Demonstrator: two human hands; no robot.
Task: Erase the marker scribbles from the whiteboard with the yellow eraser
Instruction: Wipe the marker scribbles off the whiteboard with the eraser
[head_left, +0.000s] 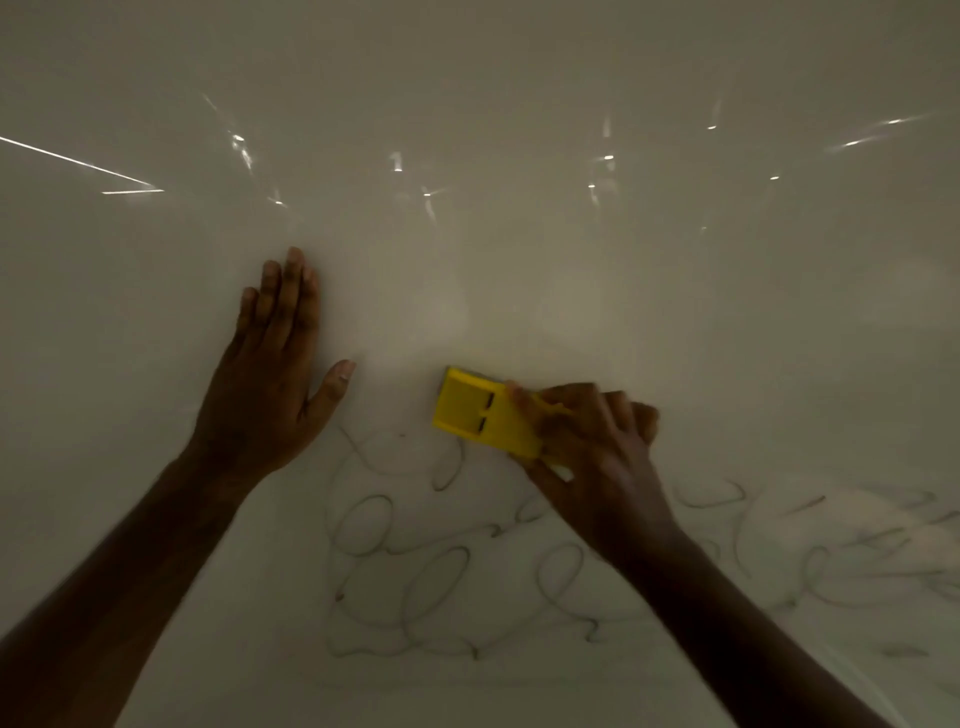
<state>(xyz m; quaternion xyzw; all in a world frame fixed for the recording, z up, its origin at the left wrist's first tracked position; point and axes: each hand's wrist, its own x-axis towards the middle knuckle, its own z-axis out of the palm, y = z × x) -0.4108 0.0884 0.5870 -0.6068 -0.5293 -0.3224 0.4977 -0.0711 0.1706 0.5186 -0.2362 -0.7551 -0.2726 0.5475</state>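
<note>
The whiteboard (519, 286) fills the whole view, glossy and dim. Faint grey marker scribbles (415, 561) loop across its lower middle and continue, smeared, to the lower right (852, 545). My right hand (597, 447) grips the right end of the yellow eraser (478, 410), pressed flat on the board just above the scribbles' top edge. My left hand (270, 374) lies flat on the board to the left of the eraser, fingers together pointing up, thumb spread, holding nothing.
Bright reflections of lights (400, 161) streak the board's upper half. The board above the eraser bears no marks. Both forearms come in from the bottom corners.
</note>
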